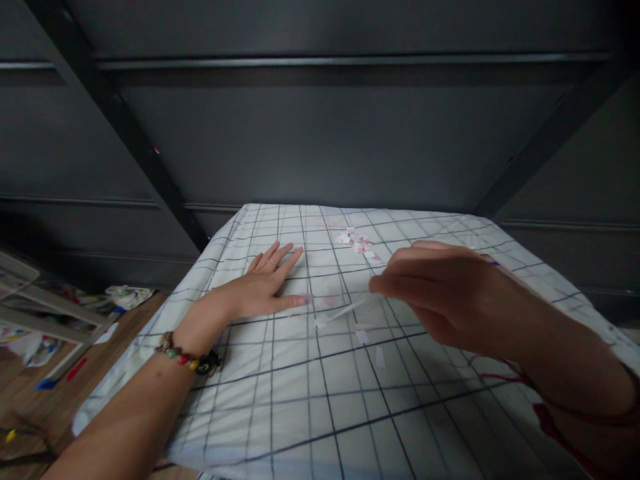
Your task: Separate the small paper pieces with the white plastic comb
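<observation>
While the left hand lies spread, gripping nothing, I note the right hand apparently pinching a clear strip slanting near-left.

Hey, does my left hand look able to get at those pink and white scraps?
Probably yes: the left hand lies open on the cloth, with no obstacle visible between its fingertips and the scraps, though its thumb may be pinning clear film.
</observation>
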Available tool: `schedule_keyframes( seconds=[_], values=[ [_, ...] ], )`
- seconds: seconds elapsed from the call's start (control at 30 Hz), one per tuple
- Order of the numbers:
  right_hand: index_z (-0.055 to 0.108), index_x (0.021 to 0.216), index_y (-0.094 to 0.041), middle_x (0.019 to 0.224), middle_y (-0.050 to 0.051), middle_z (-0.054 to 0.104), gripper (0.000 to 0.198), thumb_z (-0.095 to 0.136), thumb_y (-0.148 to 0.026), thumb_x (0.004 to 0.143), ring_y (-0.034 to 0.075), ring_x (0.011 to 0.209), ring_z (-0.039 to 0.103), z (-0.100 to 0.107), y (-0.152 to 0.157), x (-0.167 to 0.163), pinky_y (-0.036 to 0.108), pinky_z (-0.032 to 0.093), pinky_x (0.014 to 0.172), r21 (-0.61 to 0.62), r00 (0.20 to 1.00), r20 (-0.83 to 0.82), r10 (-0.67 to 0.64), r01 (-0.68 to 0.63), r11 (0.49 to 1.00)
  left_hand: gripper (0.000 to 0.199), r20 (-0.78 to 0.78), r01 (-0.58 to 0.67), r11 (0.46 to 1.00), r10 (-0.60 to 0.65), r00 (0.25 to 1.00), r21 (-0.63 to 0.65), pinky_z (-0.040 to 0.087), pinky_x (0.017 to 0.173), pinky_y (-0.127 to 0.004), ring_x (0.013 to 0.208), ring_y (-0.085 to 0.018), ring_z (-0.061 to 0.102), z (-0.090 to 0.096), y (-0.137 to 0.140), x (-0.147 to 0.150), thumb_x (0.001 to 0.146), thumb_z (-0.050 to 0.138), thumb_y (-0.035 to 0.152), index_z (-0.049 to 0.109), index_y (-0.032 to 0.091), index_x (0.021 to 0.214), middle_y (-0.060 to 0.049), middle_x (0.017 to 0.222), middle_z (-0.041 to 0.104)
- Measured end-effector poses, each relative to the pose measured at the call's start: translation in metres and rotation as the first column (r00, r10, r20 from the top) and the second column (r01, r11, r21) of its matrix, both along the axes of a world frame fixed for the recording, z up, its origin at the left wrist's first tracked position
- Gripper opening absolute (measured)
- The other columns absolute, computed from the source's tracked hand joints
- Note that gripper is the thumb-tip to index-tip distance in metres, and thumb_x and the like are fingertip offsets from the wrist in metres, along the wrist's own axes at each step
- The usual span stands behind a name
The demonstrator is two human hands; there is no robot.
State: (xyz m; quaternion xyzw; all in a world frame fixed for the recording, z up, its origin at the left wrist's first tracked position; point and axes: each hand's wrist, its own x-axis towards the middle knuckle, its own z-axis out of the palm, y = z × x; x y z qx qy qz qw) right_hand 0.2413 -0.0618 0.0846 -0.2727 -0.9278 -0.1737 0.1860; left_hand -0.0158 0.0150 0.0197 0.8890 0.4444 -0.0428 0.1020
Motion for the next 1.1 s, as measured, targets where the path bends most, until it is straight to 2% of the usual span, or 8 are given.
schedule_keyframes(
  seconds=[0.07, 0.2, 0.37, 0.53, 0.73, 0.83, 1.0, 1.1],
  values=[
    [0.060, 0.077, -0.017, 0.062, 0.001, 0.054, 0.026, 0.039, -0.003, 0.081, 0.013, 0.059, 0.044, 0.000, 0.000, 0.005, 0.027, 0.036, 0.059, -0.041, 0.999, -0.037, -0.013, 0.012, 0.999, 0.095, 0.003, 0.033, 0.999, -0.033, 0.999, -0.011, 0.008, 0.107, -0.046, 0.135, -0.032, -0.011, 0.002, -0.003, 0.003, 0.080, 0.045, 0.066, 0.000, 0.014, 0.145, -0.015, 0.150, -0.007],
    [0.061, 0.081, -0.017, 0.065, 0.001, 0.057, 0.027, 0.040, 0.000, 0.079, 0.013, 0.061, 0.047, -0.002, 0.003, 0.006, 0.027, 0.038, 0.061, -0.042, 0.996, -0.094, 0.011, -0.015, 0.999, 0.107, 0.029, 0.123, 0.992, -0.122, 0.992, -0.007, 0.007, 0.106, -0.047, 0.134, -0.032, -0.013, 0.003, -0.007, 0.007, 0.072, 0.054, 0.069, -0.005, 0.017, 0.145, -0.015, 0.150, -0.009],
    [0.063, 0.078, -0.018, 0.065, 0.001, 0.059, 0.031, 0.039, 0.001, 0.080, 0.012, 0.062, 0.052, 0.000, 0.001, 0.010, 0.024, 0.039, 0.060, -0.181, 0.997, -0.066, -0.044, 0.031, 0.983, 0.112, 0.027, 0.166, 0.986, -0.165, 0.986, -0.023, 0.006, 0.107, -0.047, 0.134, -0.034, -0.011, 0.000, -0.007, 0.006, 0.069, 0.057, 0.070, -0.004, 0.015, 0.145, -0.017, 0.150, -0.007],
    [0.063, 0.083, -0.015, 0.067, 0.002, 0.061, 0.025, 0.042, -0.002, 0.082, 0.013, 0.064, 0.052, 0.000, -0.005, 0.019, 0.027, 0.041, 0.064, -0.120, 0.984, -0.157, -0.079, 0.060, 0.991, 0.111, 0.033, 0.198, 0.980, -0.197, 0.980, -0.016, 0.006, 0.106, -0.049, 0.134, -0.035, -0.012, 0.000, -0.009, 0.008, 0.070, 0.057, 0.070, -0.007, 0.018, 0.144, -0.017, 0.150, -0.009],
    [0.063, 0.084, -0.018, 0.071, 0.002, 0.063, 0.032, 0.038, 0.001, 0.082, 0.012, 0.065, 0.053, -0.006, -0.022, 0.026, 0.026, 0.042, 0.062, -0.176, 0.991, -0.090, -0.103, 0.086, 0.981, 0.108, 0.061, 0.264, 0.964, -0.264, 0.963, 0.001, 0.003, 0.106, -0.051, 0.134, -0.034, -0.012, 0.002, -0.018, 0.018, 0.072, 0.057, 0.068, -0.007, 0.021, 0.144, -0.015, 0.150, -0.006],
    [0.062, 0.083, -0.018, 0.070, 0.002, 0.063, 0.030, 0.038, 0.001, 0.083, 0.012, 0.064, 0.054, -0.006, -0.035, 0.038, 0.026, 0.042, 0.061, -0.137, 0.986, -0.102, -0.130, 0.116, 0.984, 0.106, 0.073, 0.330, 0.944, -0.329, 0.941, 0.004, 0.001, 0.106, -0.054, 0.134, -0.035, -0.011, 0.001, -0.023, 0.025, 0.071, 0.056, 0.070, 0.000, 0.020, 0.145, -0.015, 0.151, -0.003],
    [0.062, 0.089, -0.014, 0.073, 0.005, 0.064, 0.027, 0.041, 0.001, 0.081, 0.014, 0.063, 0.055, -0.012, -0.053, 0.048, 0.027, 0.043, 0.056, -0.033, 0.962, -0.103, -0.253, 0.251, 0.967, 0.094, 0.092, 0.436, 0.900, -0.435, 0.896, 0.020, -0.001, 0.106, -0.055, 0.134, -0.037, -0.011, 0.001, -0.033, 0.035, 0.074, 0.048, 0.074, 0.018, 0.019, 0.144, -0.013, 0.151, -0.003],
    [0.061, 0.087, -0.012, 0.071, 0.006, 0.064, 0.028, 0.038, 0.002, 0.080, 0.016, 0.065, 0.056, -0.016, -0.068, 0.044, 0.030, 0.046, 0.059, -0.024, 0.966, -0.077, -0.247, 0.246, 0.969, 0.086, 0.106, 0.481, 0.876, -0.480, 0.871, 0.020, -0.001, 0.105, -0.057, 0.134, -0.039, -0.008, 0.003, -0.038, 0.039, 0.075, 0.049, 0.072, 0.029, 0.022, 0.141, -0.011, 0.152, 0.000]
  ],
)
